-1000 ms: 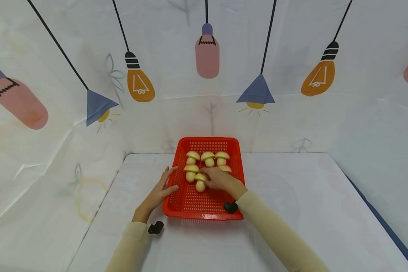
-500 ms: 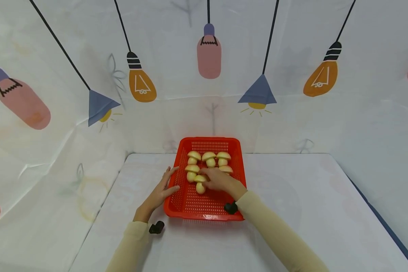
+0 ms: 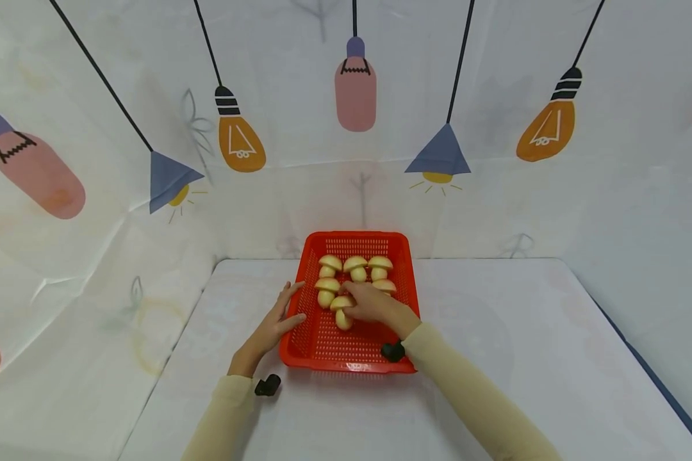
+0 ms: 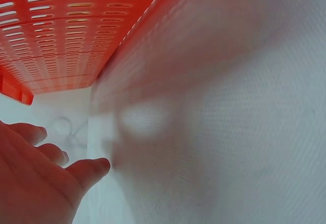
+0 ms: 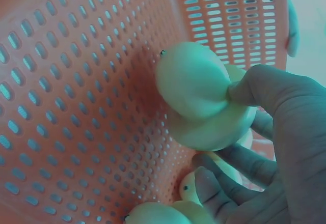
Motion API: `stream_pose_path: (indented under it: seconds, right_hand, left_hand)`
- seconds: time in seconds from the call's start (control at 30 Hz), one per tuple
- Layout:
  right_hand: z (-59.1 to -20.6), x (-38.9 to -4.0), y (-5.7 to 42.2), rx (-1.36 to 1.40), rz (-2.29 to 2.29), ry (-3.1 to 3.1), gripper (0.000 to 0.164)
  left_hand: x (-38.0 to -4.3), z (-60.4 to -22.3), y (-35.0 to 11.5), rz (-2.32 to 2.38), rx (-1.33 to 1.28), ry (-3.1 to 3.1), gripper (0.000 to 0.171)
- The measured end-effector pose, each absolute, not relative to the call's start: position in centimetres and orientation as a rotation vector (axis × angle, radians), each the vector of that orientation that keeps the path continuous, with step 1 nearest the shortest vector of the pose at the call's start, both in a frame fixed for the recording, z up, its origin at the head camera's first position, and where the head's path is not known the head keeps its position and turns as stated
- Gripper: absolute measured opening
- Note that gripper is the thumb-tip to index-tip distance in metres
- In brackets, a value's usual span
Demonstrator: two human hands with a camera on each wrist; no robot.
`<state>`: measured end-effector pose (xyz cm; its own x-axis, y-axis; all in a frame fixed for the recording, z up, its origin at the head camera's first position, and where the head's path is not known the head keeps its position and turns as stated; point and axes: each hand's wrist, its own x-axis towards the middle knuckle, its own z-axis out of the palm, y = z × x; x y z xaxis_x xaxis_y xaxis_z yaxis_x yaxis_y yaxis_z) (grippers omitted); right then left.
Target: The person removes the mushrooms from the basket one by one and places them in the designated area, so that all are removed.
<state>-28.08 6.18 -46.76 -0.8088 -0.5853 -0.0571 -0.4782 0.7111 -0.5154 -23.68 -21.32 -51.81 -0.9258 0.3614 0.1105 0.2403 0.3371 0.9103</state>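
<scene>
A red perforated plastic basket [image 3: 323, 349] holds several pale yellow toy mushrooms, each with a rounded cap and a thick stem. My right hand [image 3: 377, 304] reaches into it and pinches the nearest toy mushroom [image 3: 343, 307]. In the right wrist view, the thumb presses one side of that toy mushroom [image 5: 192, 81] while fingers lie under its cap. My left hand [image 3: 269, 330] is at the basket's left rim, with fingers and thumb extended. The left wrist view has this hand [image 4: 41, 173] below the basket's outer wall [image 4: 71, 30]. My right hand partly hides a toy mushroom [image 3: 385, 286] behind it.
The basket stands on a white table [image 3: 484, 358], near its back edge. Behind rises a white cloth backdrop [image 3: 300, 192] printed with lamps and bulbs. Three toy mushrooms form the back row, including the middle one [image 3: 355, 266]; another [image 3: 326, 291] lies left of the held one.
The pinched toy mushroom has shifted slightly toward me and tilted a little. My left hand stays at the basket's left rim. The head view has moved slightly.
</scene>
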Motion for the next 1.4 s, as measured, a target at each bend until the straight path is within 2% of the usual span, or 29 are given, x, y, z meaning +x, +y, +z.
stream_pose_path:
  seconds: [0.37, 0.6, 0.93, 1.13, 1.4]
  right_hand:
    - [-46.2, -27.7, 6.7, -0.825, -0.933, 2.664, 0.033]
    - [-45.4, -27.5, 7.4, -0.795, -0.986, 2.694, 0.039]
    - [-43.7, -26.7, 8.6, -0.86, -1.125, 2.72, 0.034]
    - [-42.9, -25.9, 9.5, -0.777, -1.209, 2.725, 0.044]
    - [-42.3, -24.9, 11.5, -0.671, -1.432, 2.613, 0.04]
  left_hand:
    - [-23.8, -51.9, -21.3, 1.637, 0.526, 2.485, 0.07]
    - [-23.5, -51.7, -21.1, 1.663, 0.516, 2.456, 0.07]
    - [-23.7, -51.9, -21.3, 1.657, 0.513, 2.48, 0.069]
    - [-23.7, -51.9, -21.3, 1.654, 0.523, 2.472, 0.07]
    - [-23.6, -51.8, -21.3, 1.697, 0.545, 2.39, 0.071]
